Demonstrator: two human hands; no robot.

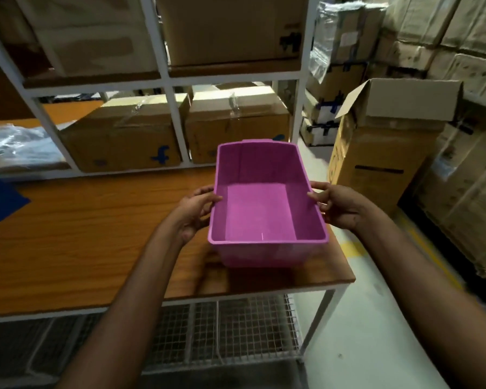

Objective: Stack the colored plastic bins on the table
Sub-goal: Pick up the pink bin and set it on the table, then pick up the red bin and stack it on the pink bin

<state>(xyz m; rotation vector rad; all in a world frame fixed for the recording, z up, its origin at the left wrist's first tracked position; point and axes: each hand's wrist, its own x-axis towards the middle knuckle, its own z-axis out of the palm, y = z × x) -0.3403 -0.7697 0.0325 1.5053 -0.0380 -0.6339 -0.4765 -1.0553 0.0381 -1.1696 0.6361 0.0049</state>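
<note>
Both forearms come up from the bottom edge toward the pink bin point(261, 203), which serves as landmark for everything else. Under them, nearer than the bin, a wire mesh shelf point(236, 329) sits below the tabletop.

L hand point(192, 213) clasps the bin's left rim, thumb hooked over the edge, fingers w/ the outer wall. R hand point(338, 206) does the same on the right rim, fingertips over the lip. Both closed on the bin, opposite long sides: prob. to keep it level & squared while it's carried or set down.

Bin is upright, open side up, empty inside. It's over the table point(96, 234) near the table's right front corner; a shadow lies under it toward the near edge. Can't tell for sure if the base is touching the wood or held just above.

Well left of the bin, at frame edge, a blue thing point(0, 197) rests on the table. Maybe another bin; too cropped to say. If so, the pink one likely goes there next, or it comes here.

Beyond the bin, a white rack point(174, 122) holds taped cardboard boxes point(124, 141), just behind the table's far edge. Right of the bin & farther, an open carton point(390, 153) stands on the floor, more cartons stacked behind it.

Judgement: stacking barely begun, no bin nested in another yet.
</note>
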